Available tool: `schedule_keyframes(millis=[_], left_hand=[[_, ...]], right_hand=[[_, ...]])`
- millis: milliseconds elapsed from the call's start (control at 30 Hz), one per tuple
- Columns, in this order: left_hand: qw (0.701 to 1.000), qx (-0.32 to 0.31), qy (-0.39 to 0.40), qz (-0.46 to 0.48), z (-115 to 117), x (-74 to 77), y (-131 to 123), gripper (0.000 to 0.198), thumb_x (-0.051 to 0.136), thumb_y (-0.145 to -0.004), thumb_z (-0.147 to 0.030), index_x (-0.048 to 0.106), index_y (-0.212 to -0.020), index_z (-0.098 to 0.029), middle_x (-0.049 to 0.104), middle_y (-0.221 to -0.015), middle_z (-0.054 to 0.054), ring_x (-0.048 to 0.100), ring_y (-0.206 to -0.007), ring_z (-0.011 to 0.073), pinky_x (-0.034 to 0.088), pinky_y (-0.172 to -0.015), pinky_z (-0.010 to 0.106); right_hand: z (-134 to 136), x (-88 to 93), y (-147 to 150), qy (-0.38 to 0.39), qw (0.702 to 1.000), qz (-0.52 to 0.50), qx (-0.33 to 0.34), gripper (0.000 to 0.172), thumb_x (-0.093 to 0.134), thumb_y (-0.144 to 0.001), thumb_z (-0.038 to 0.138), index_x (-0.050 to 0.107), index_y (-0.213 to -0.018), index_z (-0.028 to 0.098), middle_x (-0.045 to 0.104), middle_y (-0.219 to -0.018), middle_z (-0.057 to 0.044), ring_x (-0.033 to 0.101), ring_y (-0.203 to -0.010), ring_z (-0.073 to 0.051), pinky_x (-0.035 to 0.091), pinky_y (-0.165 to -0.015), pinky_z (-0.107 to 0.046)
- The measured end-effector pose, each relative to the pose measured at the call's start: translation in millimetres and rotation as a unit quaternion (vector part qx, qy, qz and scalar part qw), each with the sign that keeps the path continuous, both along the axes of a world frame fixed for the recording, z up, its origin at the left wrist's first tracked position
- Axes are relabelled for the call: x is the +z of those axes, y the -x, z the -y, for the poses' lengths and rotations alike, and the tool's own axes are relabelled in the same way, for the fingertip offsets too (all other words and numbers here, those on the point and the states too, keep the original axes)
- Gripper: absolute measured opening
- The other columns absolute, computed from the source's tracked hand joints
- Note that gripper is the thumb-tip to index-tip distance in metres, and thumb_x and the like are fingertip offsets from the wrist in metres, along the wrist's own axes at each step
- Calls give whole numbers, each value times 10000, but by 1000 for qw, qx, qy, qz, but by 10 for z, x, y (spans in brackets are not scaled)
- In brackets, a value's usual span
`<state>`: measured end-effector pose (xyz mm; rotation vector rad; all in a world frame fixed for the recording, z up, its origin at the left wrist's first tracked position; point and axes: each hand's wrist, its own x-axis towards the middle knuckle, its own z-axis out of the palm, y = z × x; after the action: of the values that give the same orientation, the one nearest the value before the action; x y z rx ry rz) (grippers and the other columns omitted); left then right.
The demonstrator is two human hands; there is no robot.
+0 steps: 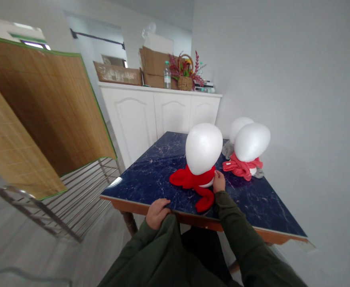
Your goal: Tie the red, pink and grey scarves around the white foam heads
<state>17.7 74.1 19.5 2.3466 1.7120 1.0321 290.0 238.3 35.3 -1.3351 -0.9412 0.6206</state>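
Observation:
A white, smooth foam mannequin head (204, 147) stands upright on the dark blue marbled table (151, 163). A red scarf (189, 178) is wrapped around its neck, and one end hangs forward onto the tabletop. My right hand (219, 181) is at the right side of the neck, fingers closed on the scarf's edge by the white base. My left hand (157, 213) rests at the table's front edge, finger and thumb a little apart, with nothing visible in it.
Another white head (252, 141) with a coral scarf (243, 166) stands at the right, a third head (240, 125) with grey cloth behind it. A white cabinet (133, 115) holds boxes, a bottle (167, 75) and a flower basket (185, 83). A metal rack (82, 187) carries a bamboo mat (58, 111) at left.

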Motion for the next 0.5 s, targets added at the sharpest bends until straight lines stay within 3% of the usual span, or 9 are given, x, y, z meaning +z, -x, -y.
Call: schedule_keyframes(millis=[67,133,167,233,300,400,500], left_hand=[[991,20,-128,38,-282,78,26,200,417,-802,-202,576,-686,-171,576,-1013,87,525,-977,195,419,-865,366],[970,67,-217,84,-591,232,5,167,411,-768,-181,567,-711,-168,587,-968,99,549,-927,203,436,-834,368],[967,88,-216,99,-737,321,-39,153,421,-756,-189,568,-781,-159,590,-955,104,557,-907,205,442,-824,367],[980,86,-155,93,-979,486,-201,247,468,-730,-242,549,-935,-130,591,-964,122,560,-911,219,440,-833,366],[995,42,-67,55,-1148,589,-428,416,546,-678,-322,520,-1032,-105,569,-1046,154,537,-984,259,415,-877,382],[999,-36,18,32,-1311,613,-718,575,645,-574,-379,514,-1067,-113,500,-1187,173,443,-1126,316,335,-965,414],[977,-118,82,157,-1469,560,-761,538,682,-513,-291,560,-1018,-150,560,-1132,124,467,-1108,301,329,-978,398]], right_hand=[[-15,-17,0,-6,1000,-5,4,383,438,-717,325,569,-984,84,610,-1001,-148,564,-921,-213,431,-804,-309],[-39,-45,1,-9,1000,-12,10,404,435,-714,345,564,-994,85,613,-997,-144,570,-910,-211,437,-795,-309],[-52,-60,1,-10,1000,-16,12,419,436,-712,356,560,-1003,83,612,-1002,-146,571,-911,-212,438,-794,-312],[-75,-89,0,-11,1000,-19,16,449,440,-706,380,554,-1022,82,603,-1026,-152,567,-928,-217,439,-796,-315],[-90,-110,-5,-13,1000,-19,20,466,445,-700,403,558,-1028,92,599,-1041,-148,564,-943,-220,442,-793,-314],[-99,-122,-16,-14,999,-13,26,458,439,-700,410,571,-1022,112,610,-1028,-134,569,-937,-218,447,-787,-314],[-97,-111,-26,-16,1000,-8,26,467,440,-695,397,576,-1022,93,603,-1042,-149,568,-942,-223,443,-802,-319]])
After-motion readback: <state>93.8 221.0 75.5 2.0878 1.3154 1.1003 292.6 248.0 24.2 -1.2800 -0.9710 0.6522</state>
